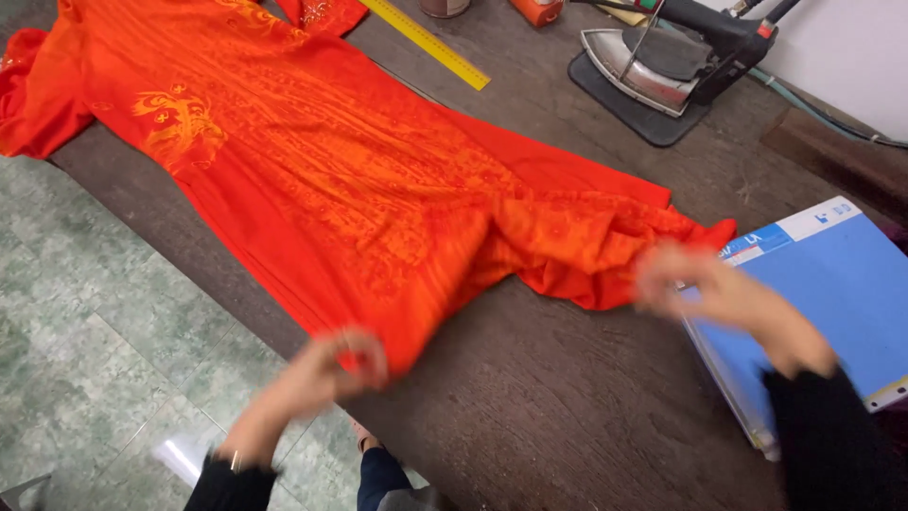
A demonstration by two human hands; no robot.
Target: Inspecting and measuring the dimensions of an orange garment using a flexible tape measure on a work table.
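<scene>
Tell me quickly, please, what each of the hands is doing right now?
Left hand: closed on the lower hem of the orange garment, though blurred.
Right hand: gripping the garment's bunched far corner, beside the blue folder; also blurred.

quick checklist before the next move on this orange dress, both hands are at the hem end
1. Left hand gripping the hem corner of the orange dress: ok, fingers look closed on the fabric, though blurred.
2. Right hand gripping the other hem corner: ok, at the fabric edge, blurred.
3. Dress lying flat on the dark table: not ok, bunched and wrinkled near the right hand.
4. Iron clear of the fabric: ok, parked on its mat apart from the dress.
5. Yellow ruler off the dress: ok, lies beside it.
6. Blue folder out of the way: not ok, right under the right hand.
</scene>
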